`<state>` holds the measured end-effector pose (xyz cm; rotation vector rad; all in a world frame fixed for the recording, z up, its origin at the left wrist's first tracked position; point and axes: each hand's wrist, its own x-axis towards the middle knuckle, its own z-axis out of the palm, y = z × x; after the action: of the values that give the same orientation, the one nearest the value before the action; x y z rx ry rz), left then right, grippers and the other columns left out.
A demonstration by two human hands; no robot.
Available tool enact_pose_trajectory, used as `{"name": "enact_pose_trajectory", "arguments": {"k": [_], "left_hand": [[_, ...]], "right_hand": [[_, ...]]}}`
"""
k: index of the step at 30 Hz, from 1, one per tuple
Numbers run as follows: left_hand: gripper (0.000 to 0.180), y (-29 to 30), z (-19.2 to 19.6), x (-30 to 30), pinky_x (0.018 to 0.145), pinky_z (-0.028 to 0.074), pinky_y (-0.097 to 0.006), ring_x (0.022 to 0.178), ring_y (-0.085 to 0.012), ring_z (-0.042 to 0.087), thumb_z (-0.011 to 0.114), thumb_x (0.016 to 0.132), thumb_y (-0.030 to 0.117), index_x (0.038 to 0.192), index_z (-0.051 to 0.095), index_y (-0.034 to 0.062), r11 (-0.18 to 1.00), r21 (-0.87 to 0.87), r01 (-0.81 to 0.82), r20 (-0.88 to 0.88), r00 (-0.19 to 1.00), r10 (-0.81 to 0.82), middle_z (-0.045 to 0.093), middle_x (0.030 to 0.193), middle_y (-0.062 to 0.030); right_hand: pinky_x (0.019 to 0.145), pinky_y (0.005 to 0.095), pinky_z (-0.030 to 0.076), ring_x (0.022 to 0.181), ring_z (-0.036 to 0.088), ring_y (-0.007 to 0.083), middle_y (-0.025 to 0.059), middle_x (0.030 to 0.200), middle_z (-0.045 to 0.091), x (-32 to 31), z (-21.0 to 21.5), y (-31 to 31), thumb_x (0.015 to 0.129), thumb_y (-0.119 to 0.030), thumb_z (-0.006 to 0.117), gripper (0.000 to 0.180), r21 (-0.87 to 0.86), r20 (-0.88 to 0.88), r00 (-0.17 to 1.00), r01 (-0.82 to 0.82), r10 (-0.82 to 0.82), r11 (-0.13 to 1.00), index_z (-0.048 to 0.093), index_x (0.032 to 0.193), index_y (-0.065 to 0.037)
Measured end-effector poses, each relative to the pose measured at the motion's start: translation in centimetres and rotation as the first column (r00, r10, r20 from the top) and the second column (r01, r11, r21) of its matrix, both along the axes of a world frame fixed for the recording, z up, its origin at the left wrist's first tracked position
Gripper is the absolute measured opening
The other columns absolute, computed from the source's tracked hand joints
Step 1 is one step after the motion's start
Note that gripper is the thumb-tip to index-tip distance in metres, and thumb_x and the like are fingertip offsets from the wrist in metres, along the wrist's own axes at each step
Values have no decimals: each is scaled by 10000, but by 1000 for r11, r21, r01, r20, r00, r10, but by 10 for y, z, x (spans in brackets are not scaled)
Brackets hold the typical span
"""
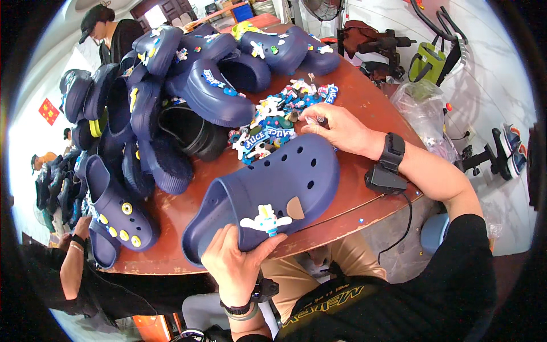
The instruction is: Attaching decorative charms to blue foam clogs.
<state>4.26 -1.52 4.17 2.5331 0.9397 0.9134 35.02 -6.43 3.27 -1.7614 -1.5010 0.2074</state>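
My left hand (pixel 233 263) grips the side of a navy clog (pixel 265 185) with its holed toe pointing up and to the right. A white long-eared charm (pixel 265 220) with a blue base sits by my left thumb on the clog's side, next to a tan rounded piece (pixel 294 208). Past the toe, my right hand (pixel 341 130) is at the edge of a heap of small colourful charms (pixel 270 117). Its fingers are pinched together; what they hold, if anything, is too small to make out.
Decorated navy clogs (pixel 219 94) are piled at the back left of the red-brown table (pixel 364 102). Another clog (pixel 117 199) with yellow-and-white charms lies left. A co-worker's hand (pixel 82 228) shows at far left; another person stands behind the pile. Clear plastic bags (pixel 419 108) lie right.
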Motion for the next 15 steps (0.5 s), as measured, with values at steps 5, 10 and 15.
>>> {"name": "enact_pose_trajectory", "arguments": {"k": [5, 10, 15], "left_hand": [[538, 3, -3, 4, 494, 402, -370, 536, -300, 500, 899, 546, 360, 653, 499, 16, 990, 126, 54, 110, 992, -68, 500, 601, -114], [519, 6, -8, 3, 493, 398, -380, 536, -302, 506, 882, 578, 360, 657, 498, 20, 984, 169, 58, 98, 992, -75, 503, 597, -118], [529, 7, -6, 2, 482, 383, -383, 530, -309, 499, 879, 581, 365, 644, 477, 26, 978, 203, 48, 63, 996, -62, 496, 588, -120]], "right_hand": [[930, 393, 440, 1102, 526, 312, 147, 1163, 553, -18, 18, -9, 854, -242, 667, 388, 308, 309, 946, -199, 100, 930, 573, 1162, -26], [1044, 489, 327, 1265, 419, 356, 221, 1359, 444, -81, 30, -29, 738, -523, 704, 873, 53, 623, 702, -479, 346, 876, 419, 1351, 29], [1034, 461, 388, 1245, 484, 334, 215, 1337, 501, -89, 7, -25, 841, -438, 611, 655, 166, 755, 629, -457, 186, 874, 514, 1273, 47]]}}
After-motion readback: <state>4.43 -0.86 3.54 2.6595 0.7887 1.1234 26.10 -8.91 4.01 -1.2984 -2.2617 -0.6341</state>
